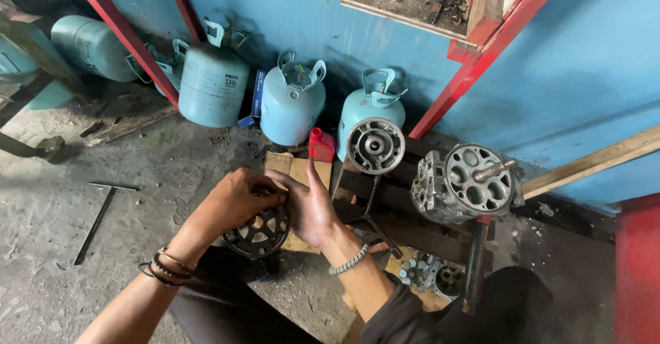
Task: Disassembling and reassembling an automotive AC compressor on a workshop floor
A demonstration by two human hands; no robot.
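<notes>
Both of my hands on a round perforated metal disc, centre of the frame.

My left hand (237, 199) is curled over the disc's (260, 234) upper rim, fingers closed on it; my right hand (309, 206) stands half open, palm against the disc's right edge, fingers up. The disc hangs above my lap, in front of a cardboard piece (297, 170). Right of centre stand a grey compressor body (462, 184) and a round end plate (375, 145). 3 pale blue gas cylinders (292, 100) line the blue wall (584, 62) above. A T-handle wrench (96, 217) lies on the floor at left.
</notes>
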